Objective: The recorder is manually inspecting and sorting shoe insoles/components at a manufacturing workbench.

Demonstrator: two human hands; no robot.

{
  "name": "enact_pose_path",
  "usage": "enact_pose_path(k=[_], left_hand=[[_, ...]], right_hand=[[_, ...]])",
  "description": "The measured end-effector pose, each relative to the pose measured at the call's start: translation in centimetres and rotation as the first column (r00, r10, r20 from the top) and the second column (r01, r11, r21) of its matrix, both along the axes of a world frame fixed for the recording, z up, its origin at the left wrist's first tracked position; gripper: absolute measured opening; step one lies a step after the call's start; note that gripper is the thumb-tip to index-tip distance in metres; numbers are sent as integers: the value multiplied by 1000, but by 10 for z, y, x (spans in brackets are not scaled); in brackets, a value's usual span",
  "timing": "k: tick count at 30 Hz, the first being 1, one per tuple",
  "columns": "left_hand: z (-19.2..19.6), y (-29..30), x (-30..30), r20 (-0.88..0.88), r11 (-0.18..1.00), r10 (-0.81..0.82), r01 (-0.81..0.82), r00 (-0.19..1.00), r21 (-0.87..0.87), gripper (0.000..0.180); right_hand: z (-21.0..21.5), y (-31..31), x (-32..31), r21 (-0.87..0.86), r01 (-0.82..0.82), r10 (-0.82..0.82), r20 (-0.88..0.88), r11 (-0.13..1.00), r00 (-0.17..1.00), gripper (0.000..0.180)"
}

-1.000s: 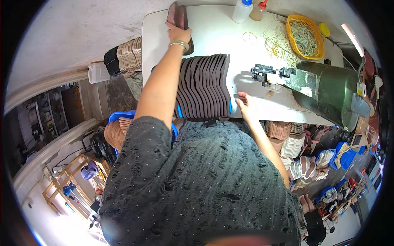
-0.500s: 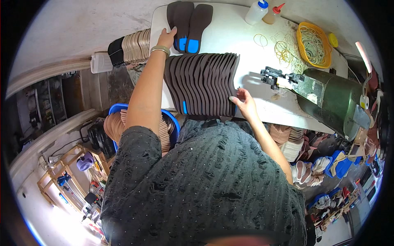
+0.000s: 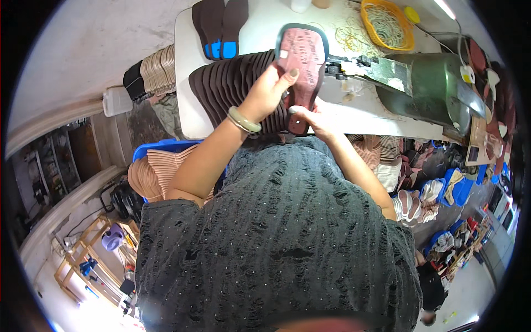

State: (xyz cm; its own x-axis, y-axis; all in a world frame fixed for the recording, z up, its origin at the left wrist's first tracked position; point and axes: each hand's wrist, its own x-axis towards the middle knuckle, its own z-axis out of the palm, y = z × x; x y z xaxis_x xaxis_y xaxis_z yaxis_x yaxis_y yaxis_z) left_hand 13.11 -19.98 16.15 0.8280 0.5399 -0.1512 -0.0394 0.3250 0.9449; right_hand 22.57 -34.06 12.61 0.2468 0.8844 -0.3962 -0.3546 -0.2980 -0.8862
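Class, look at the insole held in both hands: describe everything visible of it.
The insole is long, broad and rounded at its far end, narrower toward the person. Its visible face is pinkish red, darker at the near end, with dark printed marks, a small pale patch near its left edge and a dark rim. The material is unclear. The left hand grips its left side, thumb on the face; the right hand holds the near part. It overlaps the row of dark insoles in view.

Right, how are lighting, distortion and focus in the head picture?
All in the head view: lens distortion curves the pale ledge at left; glare washes out the lower left; the lamp at upper right shines white; the held insole is brightly lit; a reddish patch at the bottom edge is out of focus.
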Motion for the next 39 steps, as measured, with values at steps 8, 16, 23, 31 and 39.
enact_pose_path(k=[8,16,23,31,39], left_hand=[[59,-11,13,-33,951,-300,296,953,-84,37],[64,8,19,-379,792,-594,598,710,-121,85],[59,-16,20,65,456,-847,783,528,-424,75],[74,-26,23,-530,651,-670,755,520,-82,47],[64,-26,12,-500,608,-616,771,608,188,49]], right_hand=[[48,-33,53,201,370,-323,-230,907,918,39],[70,-54,75,201,328,-263,-295,923,919,27],[50,-43,68,237,388,-337,-227,891,914,28],[80,-43,40,188,283,-314,166,941,935,26],[93,-33,31,121,88,-121,297,989,947,16]])
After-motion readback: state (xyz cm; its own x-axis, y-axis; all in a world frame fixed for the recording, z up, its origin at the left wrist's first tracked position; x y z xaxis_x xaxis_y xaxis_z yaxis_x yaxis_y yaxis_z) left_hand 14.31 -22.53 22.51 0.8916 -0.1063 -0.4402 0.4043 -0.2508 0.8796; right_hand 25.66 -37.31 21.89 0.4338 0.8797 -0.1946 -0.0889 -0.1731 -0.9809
